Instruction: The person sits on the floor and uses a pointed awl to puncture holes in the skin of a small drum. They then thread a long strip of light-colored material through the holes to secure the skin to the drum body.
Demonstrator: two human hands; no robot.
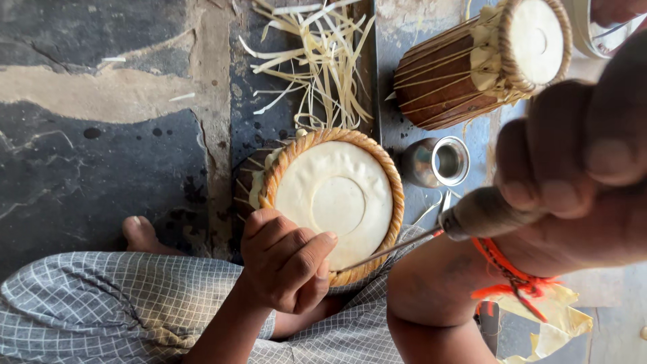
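your left hand (286,263) is closed over the near rim of the small drum (335,202), fingers curled on the braided ring and thumb side pressed against the pale skin head. the drum sits on the floor between your knees, head tilted up towards you, resting against your checked cloth (128,303). your right hand (573,162) is closed in a fist round the wooden handle of the awl (431,232), held high and close to the camera, so it looks blurred; its thin metal shaft runs down to the rim just beside your left fingers, and the tip seems to meet the braid there, though the exact contact is hidden by your fingertips.

the drum looks light to moderate in weight, with a stiff wooden shell under the lacing. the head is taut hide, likely firm to press but easy to puncture, so keep the point on the braid and off the skin. the braided ring looks coarse, a good place for your grip; the smooth head would slide.

beyond the drum lie loose pale strips (317,61), a small steel cup (438,162), and a second laced drum (482,61) on its side.
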